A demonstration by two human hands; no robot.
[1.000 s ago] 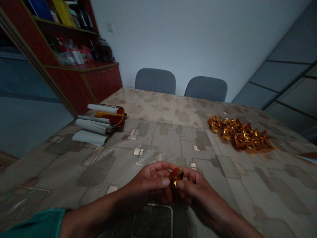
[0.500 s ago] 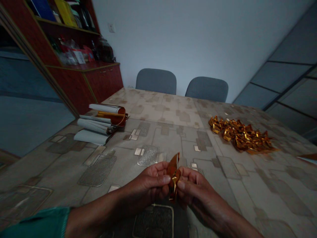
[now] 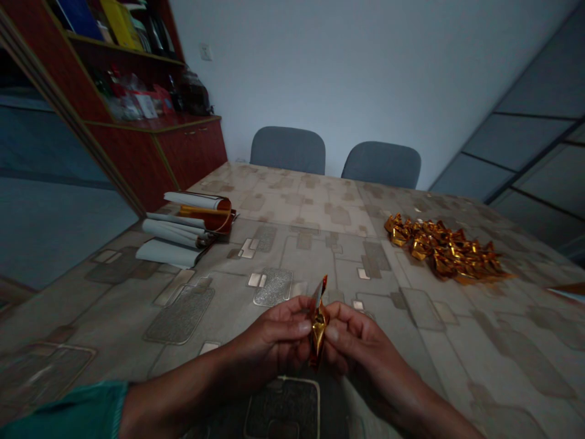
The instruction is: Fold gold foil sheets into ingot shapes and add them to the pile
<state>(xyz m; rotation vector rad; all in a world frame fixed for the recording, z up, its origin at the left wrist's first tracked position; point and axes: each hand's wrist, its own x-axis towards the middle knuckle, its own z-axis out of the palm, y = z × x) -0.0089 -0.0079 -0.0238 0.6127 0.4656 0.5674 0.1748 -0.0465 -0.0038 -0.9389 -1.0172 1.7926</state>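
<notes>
A small folded piece of shiny gold foil paper (image 3: pixel 319 329) stands upright between my two hands, above the near part of the table. My left hand (image 3: pixel 286 332) pinches it from the left, thumb on its near face. From the right, my right hand (image 3: pixel 350 338) grips its other edge between thumb and fingers. The lower fingers of both hands are partly hidden. Folded gold foil pieces (image 3: pixel 452 250) lie in rows at the right of the table. Curled sheets with pale backs and gold faces (image 3: pixel 183 231) are stacked at the left.
The patterned tablecloth (image 3: pixel 311 213) covers the table. A gold-and-pale sheet (image 3: pixel 569 291) lies at the right edge. Two grey chairs (image 3: pixel 287 149) stand behind the table, and a red cabinet (image 3: pixel 192 149) is at the back left.
The foil piece has turned slightly and looks narrower, its upper tip now leaning less to the right. Both hands have shifted a little while keeping their pinch on it.
</notes>
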